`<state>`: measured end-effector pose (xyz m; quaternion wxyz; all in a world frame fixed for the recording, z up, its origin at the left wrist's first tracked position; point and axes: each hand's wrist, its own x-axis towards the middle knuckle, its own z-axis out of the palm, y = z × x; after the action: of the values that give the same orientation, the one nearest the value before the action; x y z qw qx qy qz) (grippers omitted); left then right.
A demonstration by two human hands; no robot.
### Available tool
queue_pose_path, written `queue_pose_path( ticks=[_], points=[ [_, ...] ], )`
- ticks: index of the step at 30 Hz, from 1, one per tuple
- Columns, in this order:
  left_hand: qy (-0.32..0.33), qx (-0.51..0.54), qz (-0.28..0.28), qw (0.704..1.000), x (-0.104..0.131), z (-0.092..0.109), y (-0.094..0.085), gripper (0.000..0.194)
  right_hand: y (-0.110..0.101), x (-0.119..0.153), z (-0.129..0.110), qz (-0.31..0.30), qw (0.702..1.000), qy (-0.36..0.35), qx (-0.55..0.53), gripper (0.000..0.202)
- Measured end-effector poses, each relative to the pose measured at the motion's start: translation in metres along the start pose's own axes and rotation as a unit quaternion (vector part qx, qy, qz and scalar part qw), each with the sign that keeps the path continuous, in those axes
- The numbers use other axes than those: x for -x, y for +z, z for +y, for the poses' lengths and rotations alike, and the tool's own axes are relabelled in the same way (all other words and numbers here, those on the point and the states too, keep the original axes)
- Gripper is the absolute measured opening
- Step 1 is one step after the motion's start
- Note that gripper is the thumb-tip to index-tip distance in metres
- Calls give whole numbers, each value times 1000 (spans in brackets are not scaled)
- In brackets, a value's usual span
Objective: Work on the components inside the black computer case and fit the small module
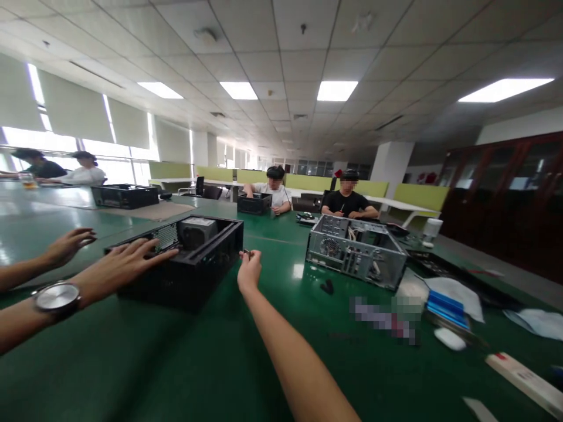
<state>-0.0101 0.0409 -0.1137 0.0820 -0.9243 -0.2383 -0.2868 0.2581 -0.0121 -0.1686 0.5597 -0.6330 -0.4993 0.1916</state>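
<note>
A black computer case (222, 252) lies with its top side open, and a grey power supply (199, 232) shows inside. My left hand (132, 262), with a watch on the wrist, is spread over the case's near left edge; I cannot tell how firmly it rests there. Just off the right end of the case is my right hand (250, 269), its fingertips pinched around something small and dark that I cannot make out. Another person's hand (68, 246) reaches in from the left, fingers apart, beyond my left hand.
A silver open computer case (356, 252) stands to the right, with small black pieces (326, 286) before it. Farther right are a blue object (447, 309), a white rounded item (449, 339) and a long pale box (525, 381). Several people sit around the green table (211, 363).
</note>
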Motion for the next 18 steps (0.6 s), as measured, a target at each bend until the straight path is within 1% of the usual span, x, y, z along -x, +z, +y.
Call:
queue_pose_path(
  ticks=[1, 2, 3, 4, 5, 6, 7, 8, 9, 10, 12, 13, 15, 18],
  points=[
    [-9, 8, 15, 1000, -5, -1, 4, 51, -1, 0, 3, -9, 1000, 3, -7, 32],
    [-11, 12, 26, 1000, -8, 3, 11, 47, -5, 6, 8, -16, 1000, 6, -19, 30],
    [-11, 21, 27, 999, -8, 12, 19, 43, -11, 17, 15, -25, 999, 6, -32, 27],
    [-12, 46, 17, 999, -8, 27, 30, 42, -19, 31, 23, -40, 998, 1, -38, 25],
    [-13, 79, 5, 997, -6, 47, 44, 43, -30, 47, 33, -53, 998, -5, -41, 23],
    [-20, 174, -28, 984, -5, 69, 59, 45, -41, 64, 42, -55, 998, -12, -40, 22],
    [-32, 278, -59, 958, -5, 92, 75, 46, -54, 80, 51, -52, 998, -17, -38, 23],
    [-47, 368, -77, 925, -5, 116, 91, 45, -66, 95, 60, -52, 998, -19, -34, 25],
    [-60, 436, -90, 893, -7, 137, 107, 41, -77, 109, 66, -51, 998, -19, -28, 26],
    [-68, 484, -99, 867, -8, 157, 121, 33, -88, 120, 72, -51, 998, -17, -19, 27],
    [-71, 537, -115, 833, -12, 186, 147, 18, -109, 139, 79, -55, 998, -9, 11, 25],
    [-70, 554, -124, 820, -14, 197, 158, 17, -121, 146, 82, -54, 998, -6, 32, 23],
    [-77, 597, -141, 786, -17, 209, 176, 21, -147, 158, 90, -47, 995, -9, 86, 22],
    [-102, 654, -168, 730, -19, 213, 197, 25, -192, 170, 111, -6, 979, -30, 200, 29]
  ],
)
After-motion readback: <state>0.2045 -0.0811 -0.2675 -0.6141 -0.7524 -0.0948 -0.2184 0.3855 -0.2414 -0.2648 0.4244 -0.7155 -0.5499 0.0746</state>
